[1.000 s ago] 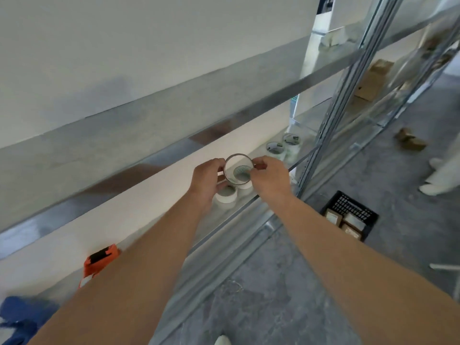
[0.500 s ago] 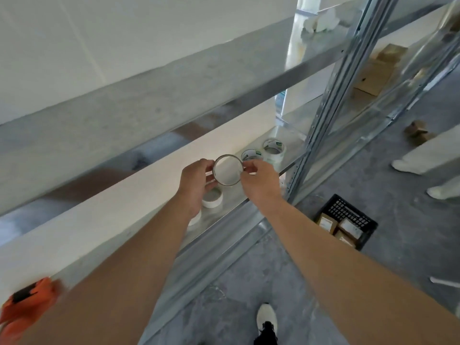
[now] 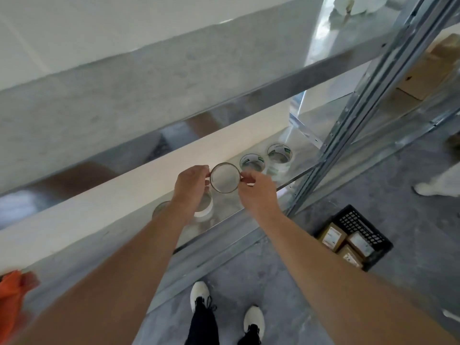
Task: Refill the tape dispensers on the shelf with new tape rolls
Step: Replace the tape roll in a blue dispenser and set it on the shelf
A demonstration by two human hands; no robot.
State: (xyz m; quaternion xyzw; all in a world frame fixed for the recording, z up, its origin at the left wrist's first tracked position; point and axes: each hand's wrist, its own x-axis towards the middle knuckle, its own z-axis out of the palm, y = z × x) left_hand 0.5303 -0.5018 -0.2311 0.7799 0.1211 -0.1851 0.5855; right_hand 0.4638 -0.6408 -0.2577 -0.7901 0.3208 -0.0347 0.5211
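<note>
You pinch the thin ring (image 3: pixel 225 177) between both hands, held up over the shelf (image 3: pixel 224 214). Your left hand (image 3: pixel 190 181) takes its nine o'clock edge with thumb and fingertips, and your right hand (image 3: pixel 256 185) takes its three o'clock edge. I cannot tell whether it is a spent core or a nearly used-up roll. You grip it lightly and only at the rim, so a hard squeeze could buckle it. A slip on either side would drop it onto the white roll (image 3: pixel 206 211) lying just below your left wrist at seven o'clock, or past the shelf lip to the floor. The nearer green-printed roll (image 3: pixel 252 163) and the farther green-printed roll (image 3: pixel 280 154) sit close by at one to two o'clock from the ring, and a careless sweep of your right hand could knock them along the shelf. The orange object (image 3: pixel 10 292) at the frame's eight o'clock edge is blurred. It is probably a dispenser, and it lies well apart from your hands, so reaching it means a long move along the shelf. If you step sideways, mind the black crate (image 3: pixel 358 220) on the floor at four o'clock.
</note>
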